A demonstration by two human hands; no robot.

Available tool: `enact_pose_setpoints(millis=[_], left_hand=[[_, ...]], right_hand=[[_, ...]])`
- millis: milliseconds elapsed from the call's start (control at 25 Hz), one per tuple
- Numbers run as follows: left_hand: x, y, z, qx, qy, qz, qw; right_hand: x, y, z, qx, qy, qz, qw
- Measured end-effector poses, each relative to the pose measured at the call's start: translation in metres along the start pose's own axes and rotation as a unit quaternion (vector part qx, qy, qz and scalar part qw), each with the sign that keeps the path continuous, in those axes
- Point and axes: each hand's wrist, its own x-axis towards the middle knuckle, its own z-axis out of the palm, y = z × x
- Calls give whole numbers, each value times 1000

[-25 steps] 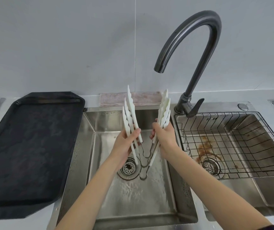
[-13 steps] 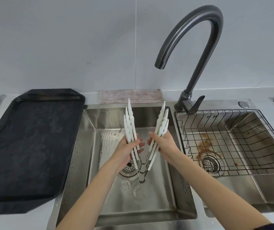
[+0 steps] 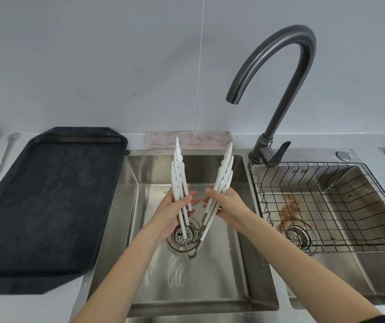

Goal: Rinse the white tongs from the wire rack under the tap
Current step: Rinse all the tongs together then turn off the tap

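Over the left sink basin (image 3: 238,271) I hold several white tongs (image 3: 224,173) spread in a V, tips up, metal hinge ends low above the drain (image 3: 182,236). My left hand (image 3: 175,213) grips the left arms and my right hand (image 3: 227,206) grips the right arms. The dark curved tap (image 3: 277,66) arches above and to the right; its spout mouth (image 3: 232,100) is higher than the tong tips and no water runs from it. The wire rack (image 3: 326,206) sits in the right basin and holds nothing.
A black tray (image 3: 47,206) lies on the counter to the left. A pinkish cloth (image 3: 191,139) lies behind the left basin. The tap lever (image 3: 277,155) points toward the rack. The right basin has brown stains around its drain (image 3: 295,234).
Both hands have lowered the tongs deeper into the left basin over the second, and the V between the two sets of arms has spread a little wider.
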Motion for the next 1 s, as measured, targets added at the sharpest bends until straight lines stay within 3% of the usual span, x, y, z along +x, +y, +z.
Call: enact_pose_setpoints(millis=[280,600,720,840,1000], left_hand=[[-6,20,-21,-15,40,8,999],[-25,80,-105,11,126,47,991],[-27,100,-142,-6,165,37,986],[-21,115,-179,-5,193,22,981],[-4,119,-218,58,229,-1,972]], right_hand=[[6,-13,28,-88,-4,-22,996],[39,-31,130,-161,-79,-3,984],[55,-31,174,-173,-90,35,980],[72,-32,212,-113,-106,95,983],[90,-26,247,-78,-123,173,974]])
